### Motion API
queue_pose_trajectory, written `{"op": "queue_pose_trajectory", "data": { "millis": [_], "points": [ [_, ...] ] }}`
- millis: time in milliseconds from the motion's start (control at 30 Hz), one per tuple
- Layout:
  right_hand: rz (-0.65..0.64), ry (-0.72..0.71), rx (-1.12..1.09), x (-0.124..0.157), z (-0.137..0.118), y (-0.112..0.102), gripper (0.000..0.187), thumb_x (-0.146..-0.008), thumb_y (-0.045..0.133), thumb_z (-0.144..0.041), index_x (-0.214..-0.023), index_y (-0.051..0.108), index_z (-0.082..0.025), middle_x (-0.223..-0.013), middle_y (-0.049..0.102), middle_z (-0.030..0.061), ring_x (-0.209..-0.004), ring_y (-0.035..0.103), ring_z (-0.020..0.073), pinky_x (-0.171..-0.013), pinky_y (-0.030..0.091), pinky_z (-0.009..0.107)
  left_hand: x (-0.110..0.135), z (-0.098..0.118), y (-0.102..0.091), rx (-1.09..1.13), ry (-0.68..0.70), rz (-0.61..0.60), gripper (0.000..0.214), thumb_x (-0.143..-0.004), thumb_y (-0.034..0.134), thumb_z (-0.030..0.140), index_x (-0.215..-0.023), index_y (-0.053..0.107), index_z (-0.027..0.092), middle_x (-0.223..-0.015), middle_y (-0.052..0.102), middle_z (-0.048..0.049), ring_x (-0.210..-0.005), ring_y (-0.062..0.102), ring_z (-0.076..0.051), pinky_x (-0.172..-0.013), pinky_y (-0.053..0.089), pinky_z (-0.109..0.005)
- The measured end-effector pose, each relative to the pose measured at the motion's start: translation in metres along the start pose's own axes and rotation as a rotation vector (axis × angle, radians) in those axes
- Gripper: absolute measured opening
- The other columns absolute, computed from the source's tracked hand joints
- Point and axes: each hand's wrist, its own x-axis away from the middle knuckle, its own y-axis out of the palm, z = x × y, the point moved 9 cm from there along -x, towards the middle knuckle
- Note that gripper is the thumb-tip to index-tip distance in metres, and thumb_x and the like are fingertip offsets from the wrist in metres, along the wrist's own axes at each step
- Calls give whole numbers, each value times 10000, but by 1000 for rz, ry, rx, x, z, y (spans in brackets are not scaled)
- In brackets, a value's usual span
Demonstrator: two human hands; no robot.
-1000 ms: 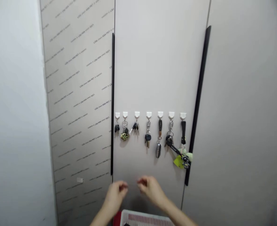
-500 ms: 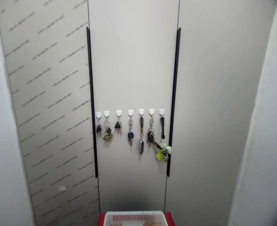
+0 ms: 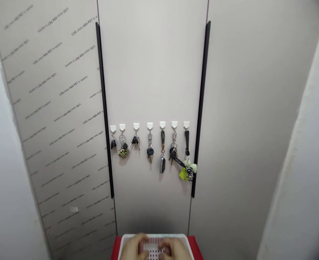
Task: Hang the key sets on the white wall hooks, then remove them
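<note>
A: Item one, the fingers?
B: Left hand (image 3: 134,247) and right hand (image 3: 177,249), bare; fingers curled, facing one another across a narrow gap. Blurred, so whether either grips anything cannot be told.

A: Item two, nearest them?
B: White plastic basket (image 3: 181,236), slotted wall, perforated base; behind and below the fingers, contact uncertain. Under it, a red support (image 3: 116,247) of unclear material, showing outside both hands.

A: Risks there?
B: Judged likeliest: a knuckle hooking the basket's rim, if raised close to the wall, and tipping it. A sideways knock could also slide it on the red support.

A: Above the fingers?
B: Row of white plastic hooks (image 3: 150,126), well apart from the hands. Up and left: small black-headed keys (image 3: 113,144); brass-coloured openwork charm (image 3: 123,153); black-and-silver key bunch (image 3: 134,139), one key slanting toward the charm. About straight up: dark-headed metal keys (image 3: 150,151); silver-and-black car fob (image 3: 162,164). Up and right: black-headed key cluster (image 3: 173,153); black strap (image 3: 187,139) bearing a yellow-green tag (image 3: 183,174) and grey astronaut figure (image 3: 189,173).

A: Risks there?
B: Tangling — the cluster's black lettered tab (image 3: 179,162) reaches the astronaut group, so lifting one might drag the other.

A: Obstructions?
B: Long black bar handle (image 3: 202,83), up and right of the fingers. The astronaut group overlaps its lower end — a likely snag; contact cannot be told.
</note>
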Motion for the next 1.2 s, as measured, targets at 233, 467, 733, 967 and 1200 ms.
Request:
{"op": "queue_pose_trajectory", "data": {
  "millis": [233, 467, 733, 967, 1200],
  "points": [
    [150, -346, -590, 9, -123, -104, 612, -615, 454, -162, -1170, 197, -171, -415, 269, -108, -367, 222, 38, -380, 213, 160, 5, 131, -79, 686, 322, 131, 610, -602, 479, 153, -1152, 215, 169, -477, 307, 87, -434, 276, -37, -456, 245, -168],
    [223, -712, -972, 51, -194, -166, 679, -646, 448, -145, -1184, 66, -305, -414, 302, -108, -376, 291, 49, -407, 278, 191, 44, 218, -112, 914, 652, -11, 736, -626, 496, 127, -1178, 46, 314, -498, 337, 79, -454, 312, -39, -469, 262, -183],
    [218, -611, -936, 38, -183, -154, 684, -631, 452, -167, -1183, 72, -300, -413, 273, -114, -365, 279, 41, -389, 272, 173, 29, 209, -95, 892, 564, -40, 787, -595, 527, 156, -1187, 23, 279, -494, 336, 84, -436, 312, -28, -463, 261, -179],
    [530, -314, -603, -6, -122, -195, 458, -607, 469, -293, -1026, 405, -118, -374, 292, -102, -347, 276, 47, -372, 247, 179, -17, 140, -101, 698, 209, 78, 641, -552, 537, 179, -1122, 249, 130, -455, 364, 93, -386, 287, -24, -411, 223, -167],
    [1025, -151, -181, -31, -93, -297, 354, -572, 456, -372, -811, 518, -118, -679, 539, 49, -591, 480, 131, -550, 350, 246, -59, 154, -138, 544, 189, 334, 368, -537, 533, 205, -887, 464, 117, -609, 488, 7, -521, 441, -78, -464, 314, -186]
  ]
}}
